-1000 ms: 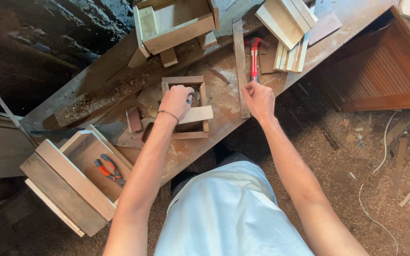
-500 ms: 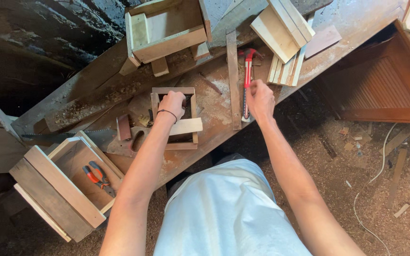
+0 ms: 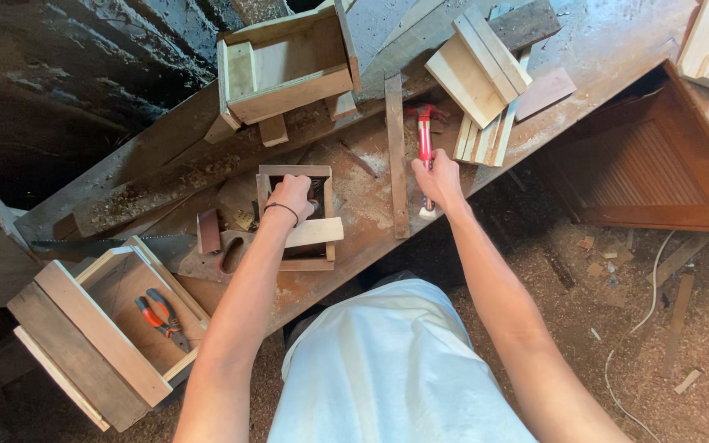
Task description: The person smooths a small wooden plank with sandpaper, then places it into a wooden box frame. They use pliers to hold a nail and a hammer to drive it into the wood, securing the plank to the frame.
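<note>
Two hands at work — left hand (image 3: 290, 195) clamped on the small wooden frame (image 3: 297, 215), right hand (image 3: 436, 179) closed around the red hammer (image 3: 425, 156) — nailing appears underway, so lifting the hammer likely follows.

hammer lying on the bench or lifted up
Lying on the bench, it seems: the red-handled hammer rests flat along the workbench, with the right hand gripping the near end of its handle. Any slight lift cannot be ruled out.
</note>
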